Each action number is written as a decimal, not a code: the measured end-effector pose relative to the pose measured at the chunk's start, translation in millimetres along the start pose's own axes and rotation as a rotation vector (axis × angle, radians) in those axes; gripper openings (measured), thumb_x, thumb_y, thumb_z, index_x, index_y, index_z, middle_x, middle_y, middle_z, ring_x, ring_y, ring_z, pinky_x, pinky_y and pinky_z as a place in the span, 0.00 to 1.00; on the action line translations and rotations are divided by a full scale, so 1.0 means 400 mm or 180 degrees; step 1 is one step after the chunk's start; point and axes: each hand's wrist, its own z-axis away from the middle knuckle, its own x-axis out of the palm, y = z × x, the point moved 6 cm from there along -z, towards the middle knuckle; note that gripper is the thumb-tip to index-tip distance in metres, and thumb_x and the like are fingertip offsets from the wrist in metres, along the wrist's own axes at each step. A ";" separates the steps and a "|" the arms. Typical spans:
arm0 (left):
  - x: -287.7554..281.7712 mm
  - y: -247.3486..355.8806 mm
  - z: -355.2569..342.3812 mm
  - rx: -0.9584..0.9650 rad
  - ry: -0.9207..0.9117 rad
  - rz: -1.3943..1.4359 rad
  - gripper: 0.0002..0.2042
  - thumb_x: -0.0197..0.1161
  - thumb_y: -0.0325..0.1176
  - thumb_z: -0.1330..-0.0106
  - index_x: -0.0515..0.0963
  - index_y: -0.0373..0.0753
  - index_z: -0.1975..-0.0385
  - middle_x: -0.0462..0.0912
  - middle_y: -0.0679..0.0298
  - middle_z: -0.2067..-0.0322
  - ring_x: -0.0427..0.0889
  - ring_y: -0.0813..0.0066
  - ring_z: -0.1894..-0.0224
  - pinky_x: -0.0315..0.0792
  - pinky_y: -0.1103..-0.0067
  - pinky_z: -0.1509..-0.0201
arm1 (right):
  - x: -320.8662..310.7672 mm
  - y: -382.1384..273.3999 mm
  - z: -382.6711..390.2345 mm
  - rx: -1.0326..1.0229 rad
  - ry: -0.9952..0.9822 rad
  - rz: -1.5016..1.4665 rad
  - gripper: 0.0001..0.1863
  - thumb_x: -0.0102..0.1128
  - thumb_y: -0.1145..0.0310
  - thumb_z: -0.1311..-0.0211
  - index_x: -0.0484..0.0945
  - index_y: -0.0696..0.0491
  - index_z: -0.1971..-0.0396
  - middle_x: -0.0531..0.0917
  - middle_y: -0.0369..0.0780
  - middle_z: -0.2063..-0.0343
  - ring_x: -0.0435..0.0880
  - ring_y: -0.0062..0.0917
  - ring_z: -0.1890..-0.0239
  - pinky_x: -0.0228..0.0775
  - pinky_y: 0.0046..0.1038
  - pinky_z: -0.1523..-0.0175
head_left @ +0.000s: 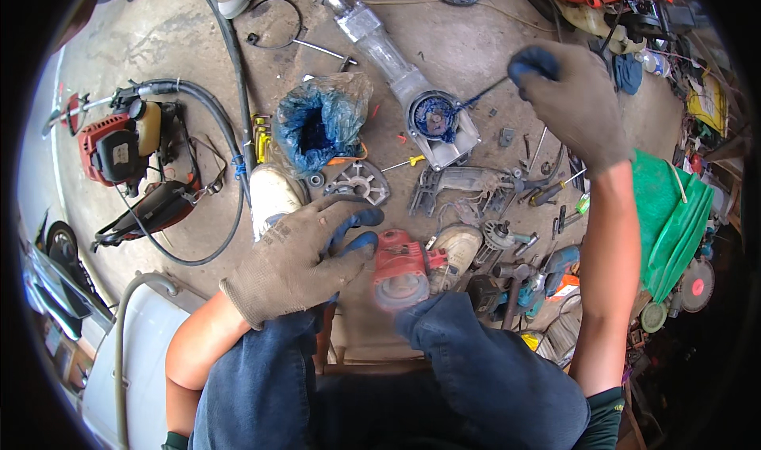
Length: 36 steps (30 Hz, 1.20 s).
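My right hand (571,93), in a grey-brown glove with blue-black palm coating, is closed on a thin dark stick (493,90). The stick's tip carries blue grease and reaches the edge of an open round metal gear housing (437,121). Blue grease coats the gear inside; a long silver body (379,42) extends from the housing. My left hand (305,252), gloved alike, hovers above my leg with its fingers apart and holds nothing. Just right of it is a red tool housing (399,264), slightly blurred. A plastic bag of blue grease (321,125) stands open beyond my left hand.
A metal cover plate (361,182) and a yellow-handled screwdriver (404,163) lie between bag and housing. Grey casing halves (460,182), a hammer (515,287) and a teal power tool (555,272) crowd the right. At left sits a red engine (119,145) with hoses.
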 end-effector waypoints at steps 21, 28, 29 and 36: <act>-0.170 -0.299 -0.009 -0.0136 0.1575 -0.1160 0.60 0.85 0.39 0.59 0.52 0.38 0.24 0.61 0.45 0.28 0.56 0.50 0.23 0.56 0.66 0.21 | 0.066 0.066 0.279 0.1547 0.0560 -0.2650 0.11 0.57 0.78 0.32 0.84 0.63 0.54 0.86 0.37 0.70 0.84 0.17 0.68 0.75 0.20 0.61; -0.160 -0.302 -0.093 0.0340 0.1519 -0.1429 0.63 0.85 0.46 0.63 0.52 0.40 0.24 0.60 0.48 0.27 0.52 0.45 0.22 0.51 0.59 0.19 | 0.071 -0.239 0.210 -0.0347 0.0495 -0.1788 0.12 0.60 0.75 0.34 0.84 0.60 0.54 0.87 0.43 0.67 0.86 0.26 0.68 0.77 0.26 0.59; -0.161 -0.311 -0.099 0.0385 0.1539 -0.1380 0.63 0.85 0.46 0.63 0.52 0.40 0.24 0.60 0.45 0.27 0.52 0.45 0.22 0.52 0.60 0.20 | 0.087 -0.279 0.194 -0.0612 0.0460 -0.1483 0.12 0.61 0.74 0.36 0.84 0.59 0.55 0.86 0.45 0.68 0.86 0.30 0.68 0.77 0.29 0.59; -0.158 -0.311 -0.120 0.0430 0.1692 -0.1319 0.60 0.84 0.46 0.62 0.55 0.43 0.24 0.66 0.45 0.30 0.57 0.44 0.24 0.56 0.60 0.22 | 0.221 -0.389 0.093 -0.1327 0.0287 -0.0280 0.12 0.66 0.68 0.45 0.82 0.56 0.61 0.83 0.47 0.70 0.84 0.43 0.66 0.75 0.41 0.59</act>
